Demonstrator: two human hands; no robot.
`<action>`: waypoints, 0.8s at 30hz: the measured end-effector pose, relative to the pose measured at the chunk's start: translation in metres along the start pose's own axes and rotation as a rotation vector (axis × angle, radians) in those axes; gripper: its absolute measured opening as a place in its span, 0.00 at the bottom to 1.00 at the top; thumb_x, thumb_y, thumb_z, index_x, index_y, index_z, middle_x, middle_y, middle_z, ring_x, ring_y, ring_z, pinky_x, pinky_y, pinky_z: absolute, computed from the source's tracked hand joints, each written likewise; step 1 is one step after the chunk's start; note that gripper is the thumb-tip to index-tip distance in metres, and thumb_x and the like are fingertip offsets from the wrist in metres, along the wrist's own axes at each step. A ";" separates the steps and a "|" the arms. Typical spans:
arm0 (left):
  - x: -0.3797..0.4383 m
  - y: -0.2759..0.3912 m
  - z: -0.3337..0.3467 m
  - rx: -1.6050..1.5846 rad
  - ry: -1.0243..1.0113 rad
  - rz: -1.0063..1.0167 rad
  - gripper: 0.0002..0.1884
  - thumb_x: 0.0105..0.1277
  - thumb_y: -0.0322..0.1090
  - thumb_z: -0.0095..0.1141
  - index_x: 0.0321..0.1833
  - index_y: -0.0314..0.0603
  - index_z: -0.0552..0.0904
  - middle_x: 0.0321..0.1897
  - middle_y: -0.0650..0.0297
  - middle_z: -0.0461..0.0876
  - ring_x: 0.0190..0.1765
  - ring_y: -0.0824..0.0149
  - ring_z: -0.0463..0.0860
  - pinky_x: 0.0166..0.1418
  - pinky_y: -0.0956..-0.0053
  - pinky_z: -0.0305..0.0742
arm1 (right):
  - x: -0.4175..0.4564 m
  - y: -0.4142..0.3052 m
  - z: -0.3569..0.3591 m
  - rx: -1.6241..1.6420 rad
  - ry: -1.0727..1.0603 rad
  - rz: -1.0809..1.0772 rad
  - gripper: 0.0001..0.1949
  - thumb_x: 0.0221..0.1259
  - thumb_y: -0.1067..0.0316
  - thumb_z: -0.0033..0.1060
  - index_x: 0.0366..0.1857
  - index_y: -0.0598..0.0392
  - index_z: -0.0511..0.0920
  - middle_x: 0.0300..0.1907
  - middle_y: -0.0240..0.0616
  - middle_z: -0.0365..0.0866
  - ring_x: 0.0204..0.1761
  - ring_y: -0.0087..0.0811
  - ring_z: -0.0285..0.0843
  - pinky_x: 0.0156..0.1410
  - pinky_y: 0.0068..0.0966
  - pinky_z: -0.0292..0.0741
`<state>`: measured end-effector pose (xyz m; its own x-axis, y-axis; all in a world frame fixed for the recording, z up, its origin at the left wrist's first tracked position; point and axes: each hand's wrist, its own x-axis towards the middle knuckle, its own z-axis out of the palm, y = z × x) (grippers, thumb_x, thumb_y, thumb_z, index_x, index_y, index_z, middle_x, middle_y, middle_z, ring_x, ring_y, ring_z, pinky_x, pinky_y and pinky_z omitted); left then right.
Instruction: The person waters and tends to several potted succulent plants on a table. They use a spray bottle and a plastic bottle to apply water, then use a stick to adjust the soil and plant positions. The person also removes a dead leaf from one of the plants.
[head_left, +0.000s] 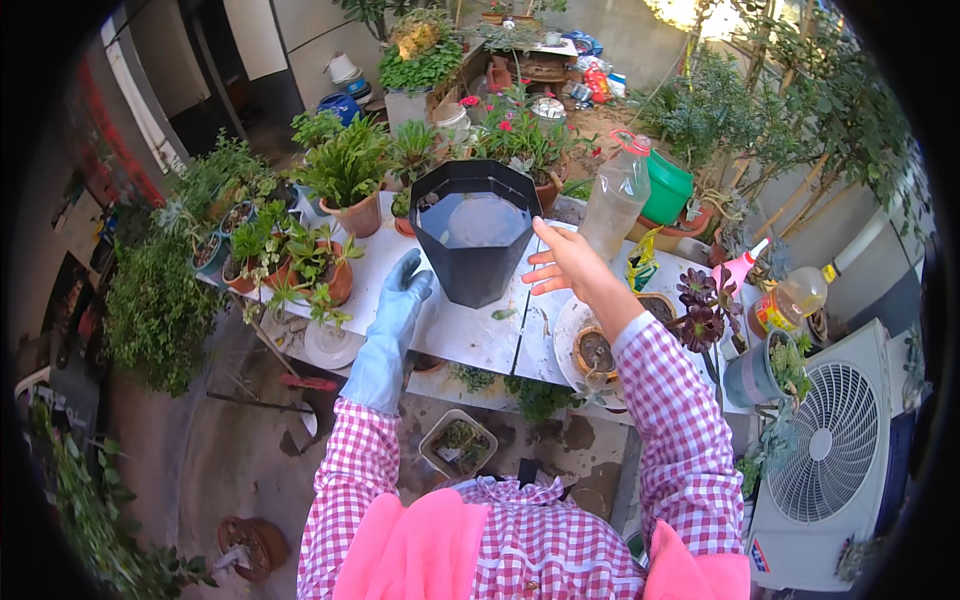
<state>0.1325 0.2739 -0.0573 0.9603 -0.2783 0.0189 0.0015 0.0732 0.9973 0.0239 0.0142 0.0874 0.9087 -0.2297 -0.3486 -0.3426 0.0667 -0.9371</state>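
Observation:
A black octagonal plastic planter (480, 274) stands on the white tabletop (465, 330) in front of me. Dark liquid, apparently water (472, 219), lies inside it and mirrors the light. My left hand (401, 292), in a light-blue rubber glove, is just left of the planter, fingers up and slightly curled, holding nothing. Bare and spread, my right hand (566, 259) is at the planter's right side. Its index fingertip is by the rim; whether it touches I cannot tell. A green leaf (503, 314) lies at the planter's foot.
Potted succulents (322, 274) and a fern pot (352, 214) crowd the left. A clear plastic bottle (616, 195), a green pot (666, 187) and a dark rosette succulent (701, 311) stand right. An air-conditioner unit (821, 442) sits lower right; a square planter (459, 444) is below the table.

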 end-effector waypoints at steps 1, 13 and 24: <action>0.004 0.013 -0.004 -0.140 0.048 -0.063 0.38 0.68 0.54 0.68 0.73 0.36 0.71 0.67 0.54 0.76 0.68 0.57 0.77 0.62 0.62 0.81 | 0.010 -0.003 0.004 0.016 0.000 0.053 0.44 0.71 0.37 0.58 0.79 0.58 0.55 0.53 0.59 0.81 0.38 0.43 0.89 0.36 0.36 0.87; 0.100 0.143 -0.007 0.562 -0.409 -0.399 0.16 0.71 0.44 0.56 0.40 0.33 0.80 0.20 0.59 0.80 0.18 0.68 0.80 0.21 0.76 0.73 | 0.052 -0.005 0.026 -0.087 0.130 0.072 0.10 0.62 0.69 0.56 0.38 0.66 0.71 0.24 0.53 0.81 0.14 0.35 0.76 0.14 0.33 0.74; 0.066 0.154 -0.007 0.746 -0.440 -0.248 0.15 0.72 0.40 0.54 0.35 0.32 0.84 0.17 0.58 0.84 0.14 0.71 0.77 0.16 0.74 0.68 | 0.033 0.013 0.028 -0.082 0.165 0.013 0.09 0.58 0.76 0.54 0.39 0.72 0.73 0.23 0.55 0.81 0.14 0.35 0.76 0.14 0.34 0.72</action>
<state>0.1982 0.2737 0.0972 0.7626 -0.5563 -0.3302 -0.1348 -0.6358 0.7600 0.0558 0.0348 0.0630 0.8551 -0.3858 -0.3464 -0.3782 -0.0071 -0.9257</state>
